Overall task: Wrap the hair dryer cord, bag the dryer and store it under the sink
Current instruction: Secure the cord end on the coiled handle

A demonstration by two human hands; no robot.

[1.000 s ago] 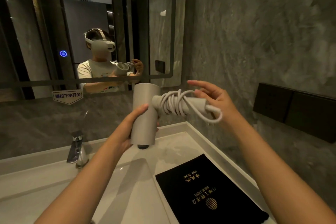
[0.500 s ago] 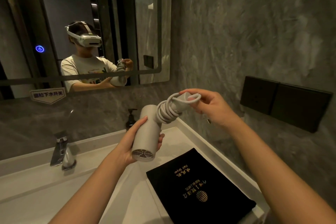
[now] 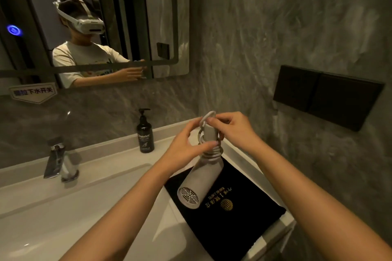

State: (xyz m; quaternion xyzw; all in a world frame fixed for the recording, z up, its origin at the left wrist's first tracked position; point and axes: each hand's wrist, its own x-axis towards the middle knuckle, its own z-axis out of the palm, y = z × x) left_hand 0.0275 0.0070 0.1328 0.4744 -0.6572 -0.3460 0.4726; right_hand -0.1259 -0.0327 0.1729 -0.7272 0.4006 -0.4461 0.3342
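Both-hand grip on dryer (image 3: 202, 178) handle

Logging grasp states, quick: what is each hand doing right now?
Left hand: shut on the hair dryer handle.
Right hand: fingers pinching the cord loop.

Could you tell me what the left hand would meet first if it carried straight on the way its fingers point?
Likely the hair dryer's handle: the left hand already reaches toward it, fingertips at the cord coils.
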